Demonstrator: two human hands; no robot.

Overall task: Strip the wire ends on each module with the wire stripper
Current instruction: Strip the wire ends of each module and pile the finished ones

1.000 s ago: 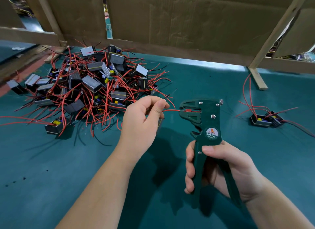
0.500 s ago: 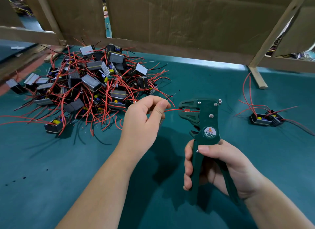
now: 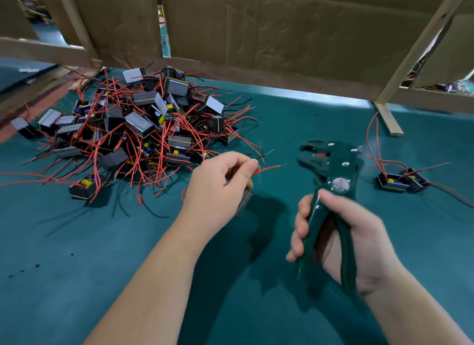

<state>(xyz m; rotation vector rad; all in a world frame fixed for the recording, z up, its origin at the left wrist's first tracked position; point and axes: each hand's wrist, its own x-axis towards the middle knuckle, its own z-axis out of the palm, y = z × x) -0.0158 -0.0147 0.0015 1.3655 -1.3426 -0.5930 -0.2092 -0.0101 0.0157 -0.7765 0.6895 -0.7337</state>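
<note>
**Held items: one lead, one stripper, mid-batch**

Pinched between thumb and forefinger of the left hand (image 3: pixel 218 188): one red wire (image 3: pixel 269 168), its free end pointing right toward the tool. The other fingers curl over the module (image 3: pixel 243 203), of which only a grey edge shows beneath the palm. Holding the lead close to its end probably keeps it stiff enough to aim.

Wrapped around both handles by the right hand (image 3: pixel 359 242): a green wire stripper (image 3: pixel 331 170), head up and tilted toward the wire. The handles look spread rather than squeezed, though the tool is blurred, so the jaw position cannot be read with confidence.

Gap: wire tip and stripper head are near but apart, so nothing is in the jaws. The tip looks thinner and greyish, possibly bare; too small to be sure.

Stock, left: a heaped pile of modules (image 3: pixel 143 123), red and black leads tangled together, within reach of the feeding hand.

Set aside, right: two modules (image 3: pixel 400 183) well apart from the pile, likely the finished lot, which would put the batch near its start.

Surface: teal table (image 3: pixel 77 267), backed by a cardboard screen (image 3: pixel 282 36).
</note>
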